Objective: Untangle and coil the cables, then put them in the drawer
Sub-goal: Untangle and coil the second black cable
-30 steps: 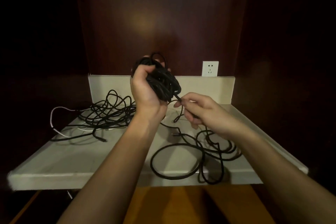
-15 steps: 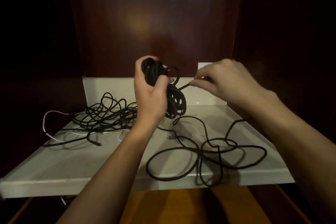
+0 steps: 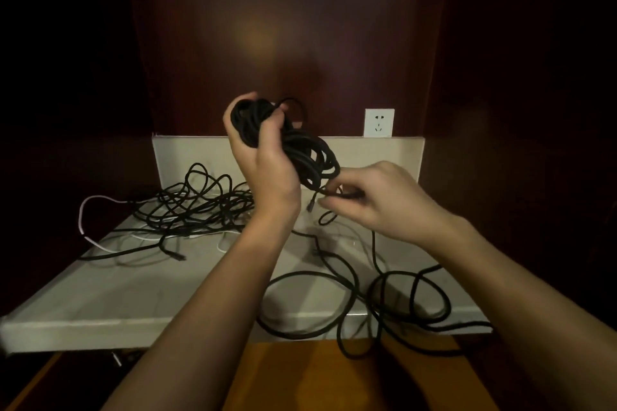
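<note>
Left hand clenched around thick black coiled cable bundle, right hand pinching its loose strand, no legible writing.

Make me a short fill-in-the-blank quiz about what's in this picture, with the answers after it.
1. The coil is gripped in the ____ hand.
2. The socket on the back wall is coloured ____.
3. The tangle lies to the ____ of the left hand.
4. The right hand pinches a ____ cable.

Answers: left; white; left; black
</note>
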The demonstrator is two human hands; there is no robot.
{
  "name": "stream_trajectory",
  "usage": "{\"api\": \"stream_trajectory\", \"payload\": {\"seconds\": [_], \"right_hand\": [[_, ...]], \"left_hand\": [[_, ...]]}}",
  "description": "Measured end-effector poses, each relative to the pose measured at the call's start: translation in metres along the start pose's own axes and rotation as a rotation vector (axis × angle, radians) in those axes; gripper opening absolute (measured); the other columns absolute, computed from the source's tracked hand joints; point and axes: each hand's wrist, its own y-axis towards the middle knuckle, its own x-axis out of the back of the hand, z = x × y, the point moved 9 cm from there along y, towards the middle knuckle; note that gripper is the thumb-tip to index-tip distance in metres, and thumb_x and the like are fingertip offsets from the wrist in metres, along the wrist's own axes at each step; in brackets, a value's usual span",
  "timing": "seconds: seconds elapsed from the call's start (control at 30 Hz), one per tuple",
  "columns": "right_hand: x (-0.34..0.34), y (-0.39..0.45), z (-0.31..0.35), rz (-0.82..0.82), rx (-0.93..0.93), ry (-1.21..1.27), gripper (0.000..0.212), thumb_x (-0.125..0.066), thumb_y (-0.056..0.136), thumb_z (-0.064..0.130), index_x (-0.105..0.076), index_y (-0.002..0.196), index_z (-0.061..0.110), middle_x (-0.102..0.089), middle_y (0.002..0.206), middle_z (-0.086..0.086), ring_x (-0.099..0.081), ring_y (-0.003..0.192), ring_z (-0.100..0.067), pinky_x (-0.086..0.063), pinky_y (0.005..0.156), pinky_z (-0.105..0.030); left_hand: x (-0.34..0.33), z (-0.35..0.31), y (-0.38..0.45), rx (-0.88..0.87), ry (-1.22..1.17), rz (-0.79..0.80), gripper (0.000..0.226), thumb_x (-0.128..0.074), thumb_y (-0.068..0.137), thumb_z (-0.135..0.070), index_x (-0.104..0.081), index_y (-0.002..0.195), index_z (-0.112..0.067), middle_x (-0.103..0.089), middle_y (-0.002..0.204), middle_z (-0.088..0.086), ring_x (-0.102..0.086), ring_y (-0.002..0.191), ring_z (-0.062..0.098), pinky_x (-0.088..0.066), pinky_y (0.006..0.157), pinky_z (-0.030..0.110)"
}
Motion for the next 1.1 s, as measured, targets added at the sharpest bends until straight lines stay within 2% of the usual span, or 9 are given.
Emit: {"api": "stream_trajectory", "payload": {"seconds": [0.07,0.17,0.3,0.43,0.57,0.8,0.93,1.0,1.1], "right_hand": [[-0.011,-0.005,0.004,0.077,-0.046,0.17,0.032,-0.059,0.083,0.058,-0.066,0.095,0.029,-0.068,0.069,0.004,-0.064,0.068,-0.015,-0.053,0.072,-0.043],[-0.018,-0.012,0.014,0.105,-0.053,0.38,0.019,-0.069,0.088,0.034,-0.066,0.101,0.02,-0.067,0.074,-0.011,-0.063,0.07,-0.025,-0.052,0.069,-0.041],[-0.003,-0.014,-0.001,0.167,-0.133,0.436,0.006,-0.071,0.09,0.018,-0.071,0.092,0.012,-0.063,0.064,-0.004,-0.052,0.058,-0.006,-0.042,0.063,-0.026],[0.017,-0.016,-0.008,0.21,-0.1,0.259,0.011,-0.074,0.087,0.028,-0.071,0.082,0.019,-0.067,0.065,0.0,-0.058,0.061,-0.009,-0.045,0.065,-0.031],[0.041,-0.005,0.016,0.072,0.117,0.052,0.015,-0.074,0.085,0.036,-0.074,0.086,0.021,-0.068,0.071,0.005,-0.061,0.068,-0.009,-0.045,0.065,-0.028],[0.036,-0.001,0.002,-0.035,0.093,0.297,0.034,-0.077,0.074,0.045,-0.069,0.073,0.012,-0.066,0.065,-0.005,-0.062,0.062,-0.023,-0.048,0.061,-0.042],[0.038,0.006,-0.001,-0.034,0.039,0.263,0.031,-0.085,0.071,0.034,-0.064,0.063,0.012,-0.059,0.053,0.005,-0.056,0.054,-0.008,-0.038,0.052,-0.018],[0.036,0.006,0.001,-0.009,0.029,0.259,0.036,-0.087,0.067,0.038,-0.063,0.062,0.012,-0.059,0.053,0.003,-0.055,0.054,-0.012,-0.039,0.051,-0.022],[0.026,0.002,0.003,0.068,0.017,0.391,0.034,-0.084,0.071,0.036,-0.063,0.069,0.009,-0.057,0.057,-0.002,-0.047,0.053,-0.012,-0.037,0.053,-0.025]], "left_hand": [[-0.005,-0.009,-0.002,-0.101,0.096,0.033,0.031,-0.057,0.086,-0.009,-0.049,0.116,-0.008,-0.058,0.095,0.005,-0.059,0.084,0.021,-0.051,0.075,0.038],[-0.018,-0.023,-0.006,-0.289,0.311,0.122,0.032,-0.057,0.094,-0.012,-0.044,0.123,-0.007,-0.057,0.1,0.008,-0.062,0.082,0.025,-0.054,0.08,0.043],[-0.034,-0.025,-0.007,-0.44,0.668,0.295,0.038,-0.061,0.095,-0.018,-0.044,0.127,-0.008,-0.057,0.103,0.0,-0.06,0.094,0.012,-0.05,0.087,0.035],[-0.038,0.006,0.002,-0.29,1.045,0.575,0.038,-0.063,0.09,-0.039,-0.051,0.123,-0.025,-0.066,0.101,0.0,-0.063,0.094,0.017,-0.051,0.087,0.036],[-0.041,0.051,-0.038,0.067,0.975,1.051,0.036,-0.064,0.087,-0.033,-0.056,0.119,-0.018,-0.067,0.104,-0.003,-0.063,0.099,0.007,-0.05,0.094,0.029],[-0.032,0.048,-0.052,0.406,0.779,1.112,0.035,-0.051,0.097,-0.037,-0.057,0.115,-0.007,-0.065,0.096,0.001,-0.061,0.089,0.006,-0.047,0.082,0.02],[-0.025,0.049,-0.075,0.603,0.705,1.198,0.068,-0.063,0.085,-0.062,-0.055,0.13,-0.011,-0.068,0.111,0.014,-0.068,0.098,0.016,-0.052,0.085,0.021],[-0.021,0.047,-0.08,0.622,0.76,1.256,0.076,-0.079,0.073,-0.046,-0.053,0.132,-0.006,-0.063,0.11,0.014,-0.064,0.1,0.015,-0.049,0.089,0.021],[-0.021,0.042,-0.087,0.689,0.743,1.265,0.041,-0.07,0.077,-0.009,-0.059,0.117,-0.013,-0.068,0.093,-0.002,-0.066,0.088,0.005,-0.05,0.079,0.018]]}}
